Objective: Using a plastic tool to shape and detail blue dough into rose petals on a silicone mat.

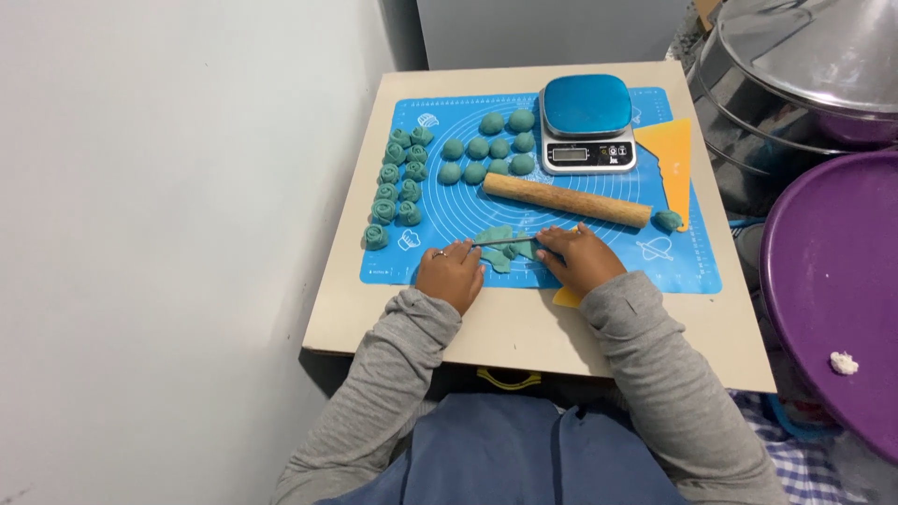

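My left hand (451,273) and my right hand (582,259) each pinch one end of a thin dark stick (505,242) laid across flattened teal dough pieces (499,245) at the near edge of a blue silicone mat (440,210). Both hands rest on the mat, fingers closed on the stick. Several shaped teal dough rosettes (393,187) line the mat's left side. Round teal dough balls (491,150) sit in the mat's middle back.
A wooden rolling pin (566,199) lies just beyond my hands, a small dough lump (667,221) at its right end. A blue kitchen scale (586,122) and yellow scraper (675,164) stand at the back right. A purple tub (828,281) and metal pot (804,75) crowd the right; a wall (168,187) is left.
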